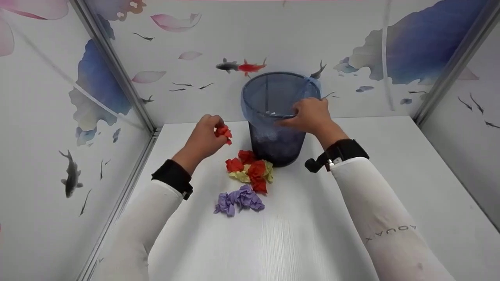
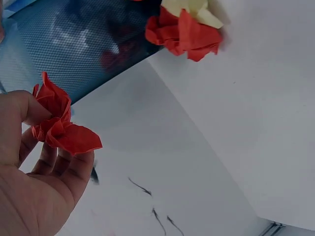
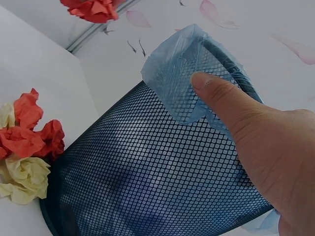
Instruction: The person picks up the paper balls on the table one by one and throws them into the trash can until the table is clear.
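My left hand [image 1: 205, 136] pinches a crumpled red paper ball [image 2: 64, 120] between thumb and fingers, raised left of the bin. A dark mesh wastebasket [image 3: 142, 162], lined with a thin blue plastic bag [image 3: 177, 73], stands at the back of the table, tilted a little. With my right hand [image 1: 310, 115] I grip its near right rim, the thumb over the bag's folded edge outside and the fingers inside. Red paper balls [image 1: 256, 168] and yellow paper balls [image 1: 240, 176] lie bunched at its base. Nearer to me sit crumpled purple papers [image 1: 245, 198].
The white table [image 1: 281, 234] meets a white back wall [image 1: 187, 105] painted with fish and petals, right behind the bin. Side panels with metal frame strips [image 1: 113, 66] close in on the left and right. Through the mesh, pale and purple shapes show inside the bin.
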A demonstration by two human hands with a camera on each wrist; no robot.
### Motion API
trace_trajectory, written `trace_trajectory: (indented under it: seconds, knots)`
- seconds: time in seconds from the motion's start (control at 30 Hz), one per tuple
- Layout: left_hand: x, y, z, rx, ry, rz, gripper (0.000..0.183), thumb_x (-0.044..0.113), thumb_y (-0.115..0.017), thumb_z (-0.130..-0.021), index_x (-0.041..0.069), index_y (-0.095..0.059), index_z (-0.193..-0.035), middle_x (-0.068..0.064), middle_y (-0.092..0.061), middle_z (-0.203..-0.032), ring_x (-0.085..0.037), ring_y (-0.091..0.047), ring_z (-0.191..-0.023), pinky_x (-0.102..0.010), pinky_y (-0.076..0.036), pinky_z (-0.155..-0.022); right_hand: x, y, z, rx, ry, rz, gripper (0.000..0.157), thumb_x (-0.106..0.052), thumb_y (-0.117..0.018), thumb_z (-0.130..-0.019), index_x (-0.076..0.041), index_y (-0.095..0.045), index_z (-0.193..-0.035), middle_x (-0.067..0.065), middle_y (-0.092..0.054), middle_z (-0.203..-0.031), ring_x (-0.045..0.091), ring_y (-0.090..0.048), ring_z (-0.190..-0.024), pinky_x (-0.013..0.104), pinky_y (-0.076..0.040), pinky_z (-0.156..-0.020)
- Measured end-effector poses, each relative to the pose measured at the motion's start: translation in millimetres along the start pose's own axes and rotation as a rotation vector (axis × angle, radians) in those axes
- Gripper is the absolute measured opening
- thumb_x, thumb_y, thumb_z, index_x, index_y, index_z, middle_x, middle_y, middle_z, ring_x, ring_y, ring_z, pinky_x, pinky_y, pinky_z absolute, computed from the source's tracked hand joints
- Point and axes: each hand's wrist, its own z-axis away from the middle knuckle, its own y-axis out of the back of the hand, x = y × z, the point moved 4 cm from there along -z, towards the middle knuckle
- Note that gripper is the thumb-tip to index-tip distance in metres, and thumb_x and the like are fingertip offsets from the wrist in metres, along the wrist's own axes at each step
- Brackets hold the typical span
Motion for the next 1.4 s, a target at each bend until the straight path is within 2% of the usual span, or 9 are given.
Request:
trace_trajectory:
  seconds: [0.23, 0.4, 0.53, 0.67, 0.87, 1.1, 1.23, 1.4]
  knots:
    - [40.3, 24.7, -31.6, 0.098, -0.060, 0.015, 0.024, 0.013, -0.064, -0.093, 0.007, -0.061, -0.117, -0.012, -0.054, -0.113, -0.021, -0.054, -0.102, -0.033, -0.054, -0.088, 0.5, 0.5, -0.8, 0.007, -0.006, -0.011, 0.072, -0.085, -0.070, -0.071, -0.016, -0.051, -0.063, -0.002, -0.043, -0.059, 0.026, -0.055, -0.072, 0.068, -0.035, -0.100]
    - [71.0, 37.3, -54.4, 0.168, -0.097, 0.012, 0.030, 0.014, -0.063, -0.094, 0.010, -0.059, -0.123, -0.010, -0.051, -0.119, -0.018, -0.057, -0.108, -0.029, -0.055, -0.093, -1.0, 0.5, -1.3, 0.016, 0.008, -0.016, 0.072, -0.084, -0.070, -0.071, -0.017, -0.048, -0.060, -0.004, -0.038, -0.058, 0.025, -0.052, -0.069, 0.070, -0.034, -0.101]
    - [94.7, 39.0, -69.1, 0.192, -0.128, 0.025, 0.033, 0.015, -0.064, -0.095, 0.011, -0.058, -0.127, -0.009, -0.050, -0.123, -0.016, -0.057, -0.115, -0.026, -0.053, -0.097, -1.1, 1.0, -1.3, 0.020, 0.007, -0.013, 0.072, -0.084, -0.071, -0.071, -0.017, -0.046, -0.060, -0.004, -0.036, -0.057, 0.025, -0.050, -0.067, 0.069, -0.034, -0.100]
    - [109.7, 30.8, -77.5, 0.186, -0.126, 0.030, 0.033, 0.015, -0.065, -0.096, 0.014, -0.059, -0.128, -0.007, -0.050, -0.123, -0.016, -0.057, -0.115, -0.024, -0.052, -0.098, -1.0, 0.1, -2.1, 0.014, 0.008, -0.003, 0.070, -0.081, -0.072, -0.073, -0.017, -0.046, -0.060, -0.005, -0.036, -0.057, 0.024, -0.050, -0.066, 0.067, -0.035, -0.098]
    - [117.3, 9.8, -83.7, 0.170, -0.112, 0.027, 0.035, 0.014, -0.065, -0.097, 0.015, -0.060, -0.131, -0.007, -0.051, -0.125, -0.017, -0.057, -0.115, -0.026, -0.052, -0.097, -1.3, -1.1, -2.2, 0.012, 0.006, 0.005, 0.066, -0.076, -0.074, -0.075, -0.017, -0.047, -0.061, -0.004, -0.037, -0.057, 0.025, -0.050, -0.066, 0.064, -0.036, -0.096]
    - [114.6, -12.6, -88.2, 0.129, -0.110, -0.021, 0.038, 0.014, -0.066, -0.097, 0.014, -0.059, -0.134, -0.007, -0.050, -0.128, -0.019, -0.058, -0.119, -0.030, -0.051, -0.100, -2.7, -1.2, -1.2, 0.015, 0.004, 0.016, 0.062, -0.072, -0.075, -0.077, -0.016, -0.054, -0.063, -0.002, -0.045, -0.058, 0.027, -0.055, -0.071, 0.065, -0.037, -0.097]
    - [112.7, -18.2, -89.2, 0.090, -0.105, -0.034, 0.047, 0.017, -0.069, -0.097, 0.016, -0.056, -0.142, -0.008, -0.050, -0.136, -0.020, -0.057, -0.127, -0.031, -0.051, -0.103, -1.7, -0.6, -1.3, 0.013, 0.003, 0.029, 0.061, -0.073, -0.074, -0.077, -0.016, -0.059, -0.065, 0.001, -0.053, -0.060, 0.028, -0.058, -0.076, 0.065, -0.037, -0.098]
    - [113.0, -15.9, -83.7, 0.066, -0.121, -0.072, 0.059, 0.027, -0.073, -0.096, 0.019, -0.051, -0.149, -0.008, -0.048, -0.146, -0.022, -0.052, -0.139, -0.035, -0.049, -0.107, -0.3, 1.6, -1.4, 0.015, 0.013, 0.031, 0.059, -0.071, -0.074, -0.078, -0.016, -0.059, -0.065, 0.001, -0.056, -0.061, 0.030, -0.061, -0.077, 0.069, -0.036, -0.100]
